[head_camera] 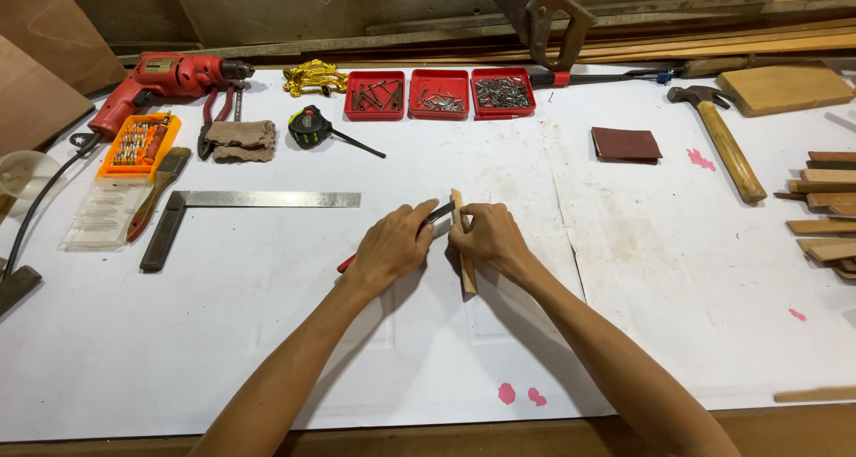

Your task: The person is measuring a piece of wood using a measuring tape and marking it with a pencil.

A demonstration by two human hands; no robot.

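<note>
The left hand [392,246] is closed around a red-handled tool [434,218] whose metal blade meets a narrow wooden strip [463,243], which the right hand [489,236] pinches between fingers and thumb near its top. The strip lies on the white-covered workbench [267,332], near its middle. Farther off lie a steel try square [241,203], tape measure [310,125], three red trays [439,93] of fasteners, a red drill [165,78] and a hammer [724,140].

the left hand [390,246] hides most of a red-handled metal blade tool [437,214]. far off, the contents of three red plastic trays [440,94] are too small to tell. the right edge cuts a stack of thin wooden strips [825,207].
</note>
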